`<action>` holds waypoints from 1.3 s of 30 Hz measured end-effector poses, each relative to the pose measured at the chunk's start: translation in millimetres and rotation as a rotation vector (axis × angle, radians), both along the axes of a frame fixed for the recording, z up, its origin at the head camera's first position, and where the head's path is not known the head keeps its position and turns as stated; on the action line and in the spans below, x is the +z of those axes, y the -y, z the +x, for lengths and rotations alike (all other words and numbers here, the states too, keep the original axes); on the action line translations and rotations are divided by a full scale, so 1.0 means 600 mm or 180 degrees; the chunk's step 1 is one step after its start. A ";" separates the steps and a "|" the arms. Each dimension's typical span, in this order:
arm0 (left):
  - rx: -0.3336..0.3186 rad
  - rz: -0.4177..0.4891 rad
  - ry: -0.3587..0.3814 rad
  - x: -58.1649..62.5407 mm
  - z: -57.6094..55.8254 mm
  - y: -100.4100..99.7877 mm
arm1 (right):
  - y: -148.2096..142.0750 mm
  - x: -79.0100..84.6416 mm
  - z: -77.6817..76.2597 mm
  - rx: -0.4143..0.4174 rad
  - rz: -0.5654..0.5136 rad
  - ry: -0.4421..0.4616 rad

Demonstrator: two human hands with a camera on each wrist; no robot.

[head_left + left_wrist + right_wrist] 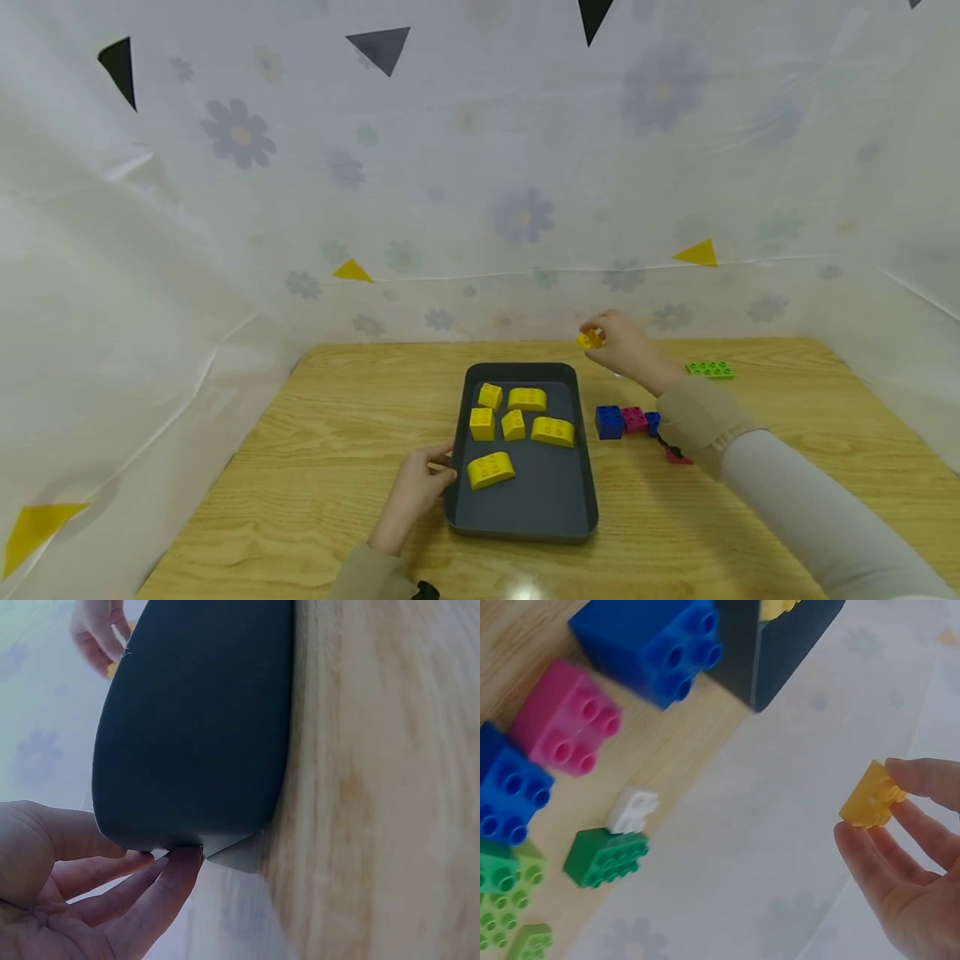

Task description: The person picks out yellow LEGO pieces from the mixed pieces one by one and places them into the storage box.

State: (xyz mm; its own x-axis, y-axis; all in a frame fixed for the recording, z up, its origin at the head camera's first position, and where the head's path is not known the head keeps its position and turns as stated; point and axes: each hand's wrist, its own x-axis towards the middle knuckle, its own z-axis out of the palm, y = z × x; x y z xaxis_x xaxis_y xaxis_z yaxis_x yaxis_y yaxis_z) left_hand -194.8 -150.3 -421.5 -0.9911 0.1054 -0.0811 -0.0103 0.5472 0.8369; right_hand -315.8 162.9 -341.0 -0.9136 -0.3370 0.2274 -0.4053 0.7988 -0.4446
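Observation:
My left hand (420, 483) holds the left side of a dark grey tray (555, 500); in the left wrist view its fingertips meet the tray's wall (195, 735). Several yellow toy building bricks lie inside, among them a curved one (491, 470) closest to me. Raised beyond the tray's far right corner, my right hand (618, 342) pinches another yellow toy brick (871, 796) between thumb and fingers. That brick is partly covered by the fingers in the head view.
Right of the tray stand a blue brick (609, 422) and a pink brick (633, 419), with another blue one partly behind my right sleeve. A light green brick (709, 370) lies farther back. The right wrist view adds a dark green brick (606, 856) and a white piece (633, 810).

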 end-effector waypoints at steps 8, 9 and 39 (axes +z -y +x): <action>-0.0005 0.0013 0.0002 0.002 0.000 -0.001 | 0.048 0.005 0.030 0.0591 0.0103 -0.0334; -0.0012 0.0013 -0.0007 0.002 0.000 -0.001 | 0.053 0.005 0.035 0.0642 0.0117 -0.0290; -0.0017 0.0082 0.0002 -0.001 0.003 -0.002 | 0.143 -0.039 0.107 0.1559 0.1440 0.0890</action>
